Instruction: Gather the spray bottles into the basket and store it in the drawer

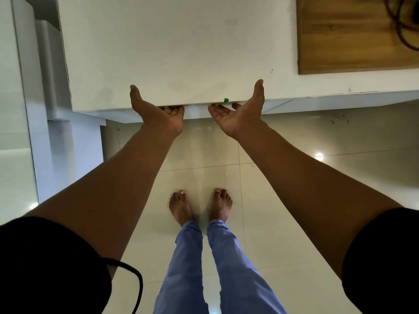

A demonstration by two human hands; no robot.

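No spray bottle and no basket can be seen. Both my hands are held palm up at the front edge of a white counter top (176, 53). My left hand (162, 114) and my right hand (238, 114) have their thumbs raised and spread, and their fingertips reach under the counter's edge. There they meet the white drawer front (196, 109), a narrow strip showing between the hands. The fingertips are hidden, and neither hand holds an object. A small green bit (226, 100) pokes out at the edge just above my right fingers.
A wooden board (340, 41) with a dark cable (401, 23) lies on the counter at the back right. White cabinet panels (56, 137) stand to the left. My bare feet (200, 206) stand on a glossy tiled floor (294, 177) just in front of the counter.
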